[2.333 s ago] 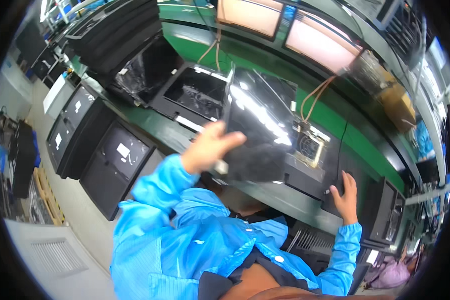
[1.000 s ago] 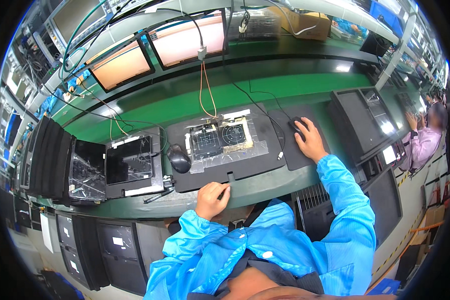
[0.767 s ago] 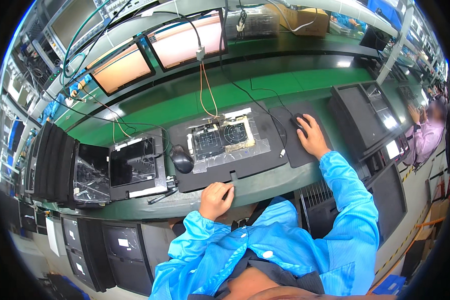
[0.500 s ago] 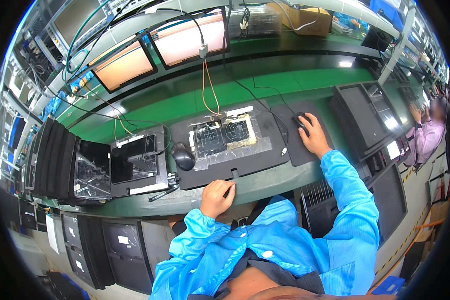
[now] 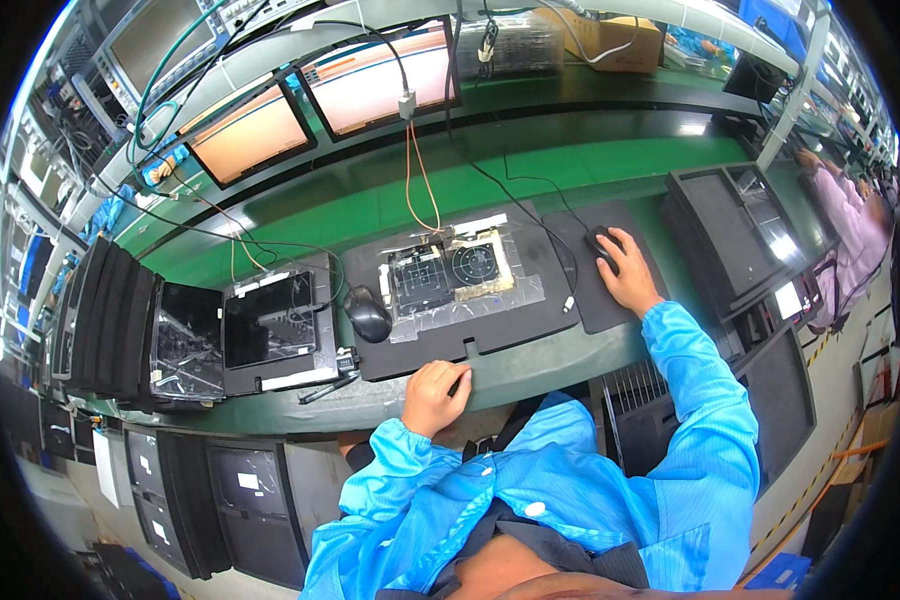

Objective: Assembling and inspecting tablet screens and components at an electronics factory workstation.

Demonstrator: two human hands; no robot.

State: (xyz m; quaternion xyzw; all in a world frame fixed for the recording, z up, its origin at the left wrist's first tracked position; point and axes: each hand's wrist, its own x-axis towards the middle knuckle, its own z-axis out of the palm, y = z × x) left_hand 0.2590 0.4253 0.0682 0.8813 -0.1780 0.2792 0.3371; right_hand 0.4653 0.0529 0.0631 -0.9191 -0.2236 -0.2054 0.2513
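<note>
My right hand [image 5: 630,272] rests over a black computer mouse [image 5: 602,248] on a dark mouse pad [image 5: 612,312], fingers wrapped round it. At the bench's front edge my left hand [image 5: 435,397] is closed, fingers curled. A small dark patch shows between its fingers; what it is I cannot make out. Just beyond that hand lies a black foam mat [image 5: 515,322] carrying a taped-down panel [image 5: 418,280] with a round pattern beside a square one. A second black mouse [image 5: 368,314] sits at the mat's left side. A cable's white plug [image 5: 569,302] lies near its right edge.
Two lit monitors [image 5: 380,75] stand at the back. Left are a dark flat screen [image 5: 270,317], another film-covered panel [image 5: 187,340] and stacked black trays [image 5: 100,320]. More black trays [image 5: 720,245] stand right. Cables hang overhead. A person in pink [image 5: 855,235] works far right.
The left monitor view and my hands look the same. On the right monitor, an orange patch now shows in the upper left. The person in pink has leaned and reached farther away.
</note>
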